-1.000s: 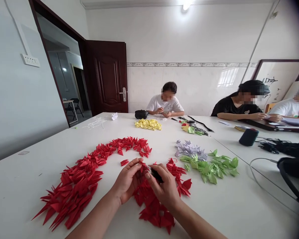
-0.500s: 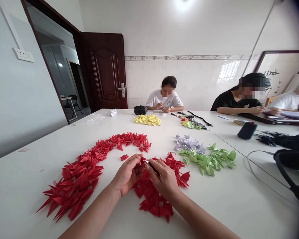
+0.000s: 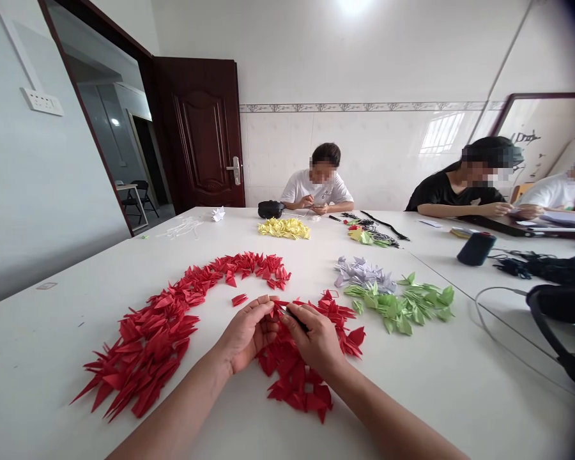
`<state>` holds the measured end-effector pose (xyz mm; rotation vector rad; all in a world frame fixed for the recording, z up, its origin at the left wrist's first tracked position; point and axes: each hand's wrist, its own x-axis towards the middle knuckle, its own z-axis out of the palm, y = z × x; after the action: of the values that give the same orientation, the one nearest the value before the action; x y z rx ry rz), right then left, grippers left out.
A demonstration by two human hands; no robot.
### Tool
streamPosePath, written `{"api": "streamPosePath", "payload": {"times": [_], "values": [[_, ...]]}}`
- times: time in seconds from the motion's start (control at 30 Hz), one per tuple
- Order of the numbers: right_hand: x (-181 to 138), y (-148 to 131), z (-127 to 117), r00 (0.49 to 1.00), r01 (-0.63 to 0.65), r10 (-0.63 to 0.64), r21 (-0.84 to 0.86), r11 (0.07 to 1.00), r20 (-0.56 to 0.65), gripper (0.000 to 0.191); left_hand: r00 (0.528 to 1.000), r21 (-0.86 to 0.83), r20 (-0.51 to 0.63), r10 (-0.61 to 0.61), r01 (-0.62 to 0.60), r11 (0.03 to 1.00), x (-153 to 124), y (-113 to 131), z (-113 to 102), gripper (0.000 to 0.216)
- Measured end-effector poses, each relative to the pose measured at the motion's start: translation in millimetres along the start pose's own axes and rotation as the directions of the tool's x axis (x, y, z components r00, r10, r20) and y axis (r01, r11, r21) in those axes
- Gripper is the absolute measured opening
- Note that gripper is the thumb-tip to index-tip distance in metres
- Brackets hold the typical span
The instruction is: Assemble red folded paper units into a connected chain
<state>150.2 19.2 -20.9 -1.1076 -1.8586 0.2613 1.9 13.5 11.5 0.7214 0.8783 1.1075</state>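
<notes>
My left hand (image 3: 246,335) pinches a small folded red paper piece (image 3: 276,308) between thumb and fingertips, its other fingers curled below. My right hand (image 3: 316,338) is closed around a slim black-handled tool (image 3: 298,315) whose tip meets the paper; its exact kind is partly hidden by the fingers. Beneath and beside my hands lies a heap of folded red paper pieces (image 3: 299,383). A long curved row of red paper pieces (image 3: 156,332) spreads to the left. One single red piece (image 3: 239,299) lies just beyond my left hand.
Pale lilac paper pieces (image 3: 361,275) and green paper leaves (image 3: 407,306) lie to the right, yellow pieces (image 3: 283,228) farther back. A dark thread spool (image 3: 476,248) and a black headset (image 3: 563,338) are on the right. Several people sit around the table's far side.
The tool's shiny tip, visible before, is now mostly hidden by the red paper, which stretches between both hands' fingertips. My hands stay in nearly the same place.
</notes>
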Motion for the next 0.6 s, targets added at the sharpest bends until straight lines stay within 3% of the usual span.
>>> {"api": "streamPosePath", "payload": {"times": [0.6], "values": [[-0.6,3.1,1.6,0.999,-0.019,0.023,-0.097,0.995,0.042,0.021,1.000,0.018,-0.013,0.001,0.000,1.000,1.6,-1.8,1.9,0.014]]}}
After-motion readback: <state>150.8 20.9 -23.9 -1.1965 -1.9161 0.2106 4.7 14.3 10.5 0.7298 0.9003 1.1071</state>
